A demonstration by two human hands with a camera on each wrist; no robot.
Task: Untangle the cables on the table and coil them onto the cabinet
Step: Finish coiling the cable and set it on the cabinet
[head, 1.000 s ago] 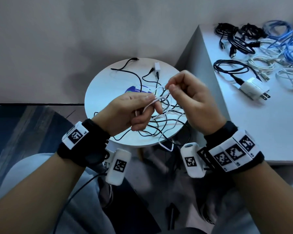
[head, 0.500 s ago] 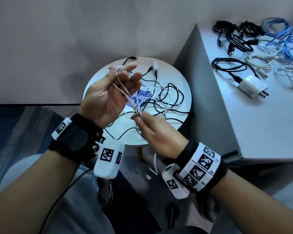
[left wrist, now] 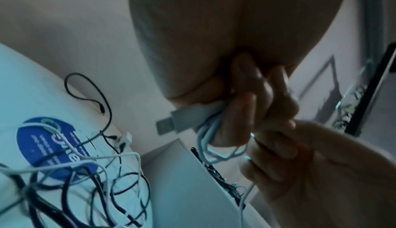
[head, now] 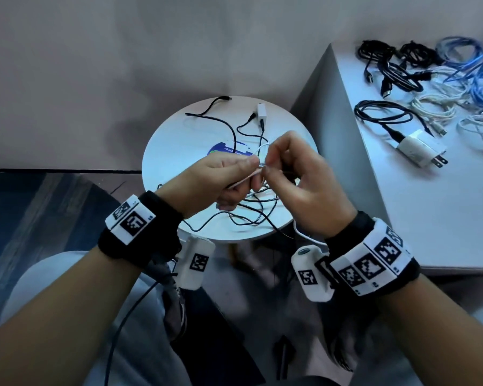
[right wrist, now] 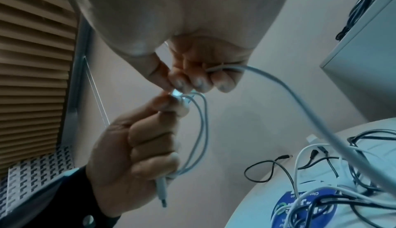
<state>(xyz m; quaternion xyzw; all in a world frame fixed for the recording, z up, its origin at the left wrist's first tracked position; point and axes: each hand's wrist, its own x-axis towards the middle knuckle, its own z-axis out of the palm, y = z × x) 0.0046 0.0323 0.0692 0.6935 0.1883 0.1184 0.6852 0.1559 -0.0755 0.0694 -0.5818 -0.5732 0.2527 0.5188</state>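
- left hand [head: 221, 176] raised in front of the body, back of hand up, fingers curled into a fist round a white cable [right wrist: 199, 130], thumb pressed to forefinger
- right hand [head: 299, 179] level with it, fingertips [right wrist: 182, 82] meeting the left thumb, pinching the same cable
- both forearms angle inward, wrists banded in black straps [head: 140, 232] with white marker blocks

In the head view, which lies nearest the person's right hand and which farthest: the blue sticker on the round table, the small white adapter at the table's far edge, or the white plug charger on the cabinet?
1. Blue sticker, just left of the right hand.
2. Small white adapter, beyond, at the round table's far edge.
3. White plug charger, off right on the cabinet.
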